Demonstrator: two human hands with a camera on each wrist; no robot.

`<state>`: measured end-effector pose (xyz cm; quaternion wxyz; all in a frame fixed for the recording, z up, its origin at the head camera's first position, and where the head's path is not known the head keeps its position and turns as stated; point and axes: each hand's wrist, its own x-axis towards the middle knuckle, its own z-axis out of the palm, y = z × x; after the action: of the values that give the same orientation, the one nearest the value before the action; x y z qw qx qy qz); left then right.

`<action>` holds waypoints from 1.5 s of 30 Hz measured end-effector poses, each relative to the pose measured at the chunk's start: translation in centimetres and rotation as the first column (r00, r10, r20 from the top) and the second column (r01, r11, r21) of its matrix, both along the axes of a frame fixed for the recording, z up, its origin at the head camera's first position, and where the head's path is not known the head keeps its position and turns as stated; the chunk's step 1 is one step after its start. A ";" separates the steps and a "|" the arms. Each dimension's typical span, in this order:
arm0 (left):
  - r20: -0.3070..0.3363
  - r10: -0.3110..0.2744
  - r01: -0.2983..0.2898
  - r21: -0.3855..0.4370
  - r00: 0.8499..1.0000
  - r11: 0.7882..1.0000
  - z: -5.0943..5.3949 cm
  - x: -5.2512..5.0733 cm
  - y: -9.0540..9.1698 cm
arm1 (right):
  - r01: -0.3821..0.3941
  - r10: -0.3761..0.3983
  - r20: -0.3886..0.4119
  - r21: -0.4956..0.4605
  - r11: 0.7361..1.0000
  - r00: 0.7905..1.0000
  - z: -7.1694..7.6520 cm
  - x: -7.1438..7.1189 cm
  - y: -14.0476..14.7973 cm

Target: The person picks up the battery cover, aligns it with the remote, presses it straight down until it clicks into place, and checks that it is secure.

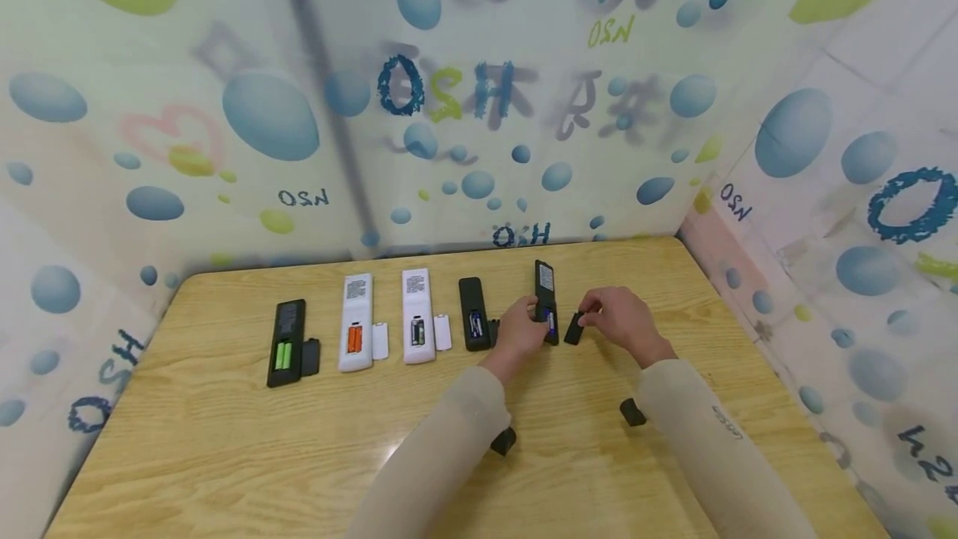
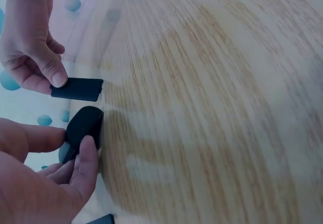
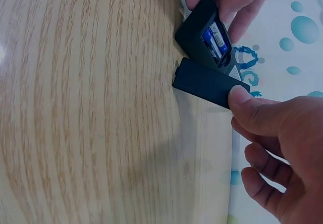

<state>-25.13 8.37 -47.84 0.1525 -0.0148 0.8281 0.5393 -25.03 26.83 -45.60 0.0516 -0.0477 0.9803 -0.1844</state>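
Note:
A black remote (image 1: 545,285) lies back up at the right of a row, its battery bay uncovered with blue batteries (image 3: 215,41) inside. My left hand (image 1: 521,329) grips its lower end between thumb and fingers, also plain in the left wrist view, where the hand (image 2: 55,176) holds the remote's dark end (image 2: 83,128). Just right of it, my right hand (image 1: 621,321) pinches a black battery cover (image 1: 574,328) between thumb and fingers. In the right wrist view the cover (image 3: 209,82) is beside the remote, near its battery end.
To the left stand in a row a black remote (image 1: 473,314), two white remotes (image 1: 418,289) (image 1: 357,302) and another black remote (image 1: 289,323), each with batteries showing and a cover beside it. Two small black objects (image 1: 632,412) (image 1: 504,441) lie nearer on the wooden table (image 1: 262,456).

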 end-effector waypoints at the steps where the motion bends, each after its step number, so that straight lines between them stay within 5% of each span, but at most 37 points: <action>1: 0.006 0.002 -0.002 0.010 1.000 1.000 0.0 0.0 0.0 | -0.001 0.001 -0.003 0.002 1.000 1.000 0.0 0.1 0.0; 11: 0.043 0.005 -0.006 0.027 0.999 1.000 0.0 0.1 -0.3 | -0.022 0.024 -0.047 0.025 0.999 0.999 0.4 0.7 0.4; 20: 0.007 -0.036 0.035 0.096 0.999 0.995 0.4 0.3 -2.1 | -0.056 0.059 -0.047 0.050 0.997 0.997 1.5 1.5 0.0; 33: -0.036 -0.076 0.082 0.263 0.997 0.961 1.0 1.5 -7.0 | -0.152 0.158 -0.081 0.072 0.986 0.984 2.5 3.1 -3.1; 45: -0.051 -0.119 0.127 0.241 0.992 0.962 0.7 3.6 -12.7 | -0.244 0.252 -0.073 0.103 0.964 0.965 2.6 3.8 -6.9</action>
<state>-21.51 -4.29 -47.15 0.1716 0.0651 0.7576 0.6264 -21.23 19.93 -42.99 0.0343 -0.1758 0.9754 -0.1285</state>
